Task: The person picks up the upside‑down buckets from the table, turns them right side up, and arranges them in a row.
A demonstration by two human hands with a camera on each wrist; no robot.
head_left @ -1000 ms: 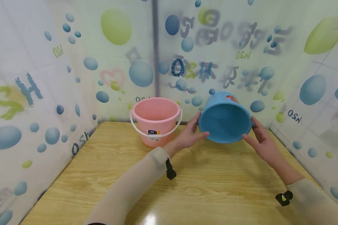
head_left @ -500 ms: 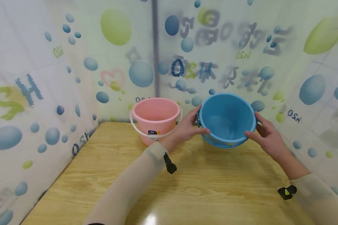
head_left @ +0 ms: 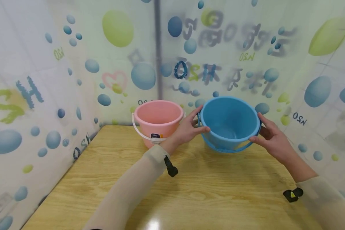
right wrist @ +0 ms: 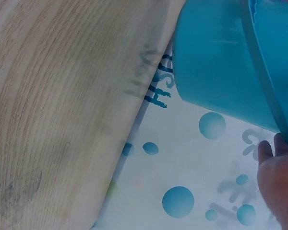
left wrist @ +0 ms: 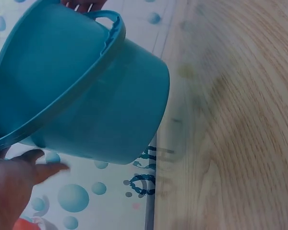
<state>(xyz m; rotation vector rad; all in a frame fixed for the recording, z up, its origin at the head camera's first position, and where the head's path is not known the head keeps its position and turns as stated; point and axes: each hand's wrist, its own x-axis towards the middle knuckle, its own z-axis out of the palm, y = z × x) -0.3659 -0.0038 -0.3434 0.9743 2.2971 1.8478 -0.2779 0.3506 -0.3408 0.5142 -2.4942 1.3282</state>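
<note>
A blue bucket [head_left: 231, 118] is held between my two hands, its mouth tilted up and toward me. At its left side my left hand [head_left: 188, 127] grips the rim, thumb in front and fingers behind. My right hand [head_left: 273, 137] grips the opposite side of the rim in the same way. The bucket's blue handle [head_left: 244, 147] hangs down across its front. In both wrist views the outer wall of the blue bucket [left wrist: 120, 105] shows; whether its base touches the table is hard to tell. A pink bucket [head_left: 158, 127] with a white handle stands upright to the left, partly behind my left forearm.
The wooden table [head_left: 172, 191] reaches back to a wall sheet [head_left: 118, 64] printed with blue and green bubbles. Similar sheets close off the left and right sides. Black wrist bands [head_left: 171, 166] sit over both sleeves.
The blue bucket has turned from facing me to mouth more upward, and shifted slightly left with both hands. Its handle now hangs in front. The pink bucket stays put.
</note>
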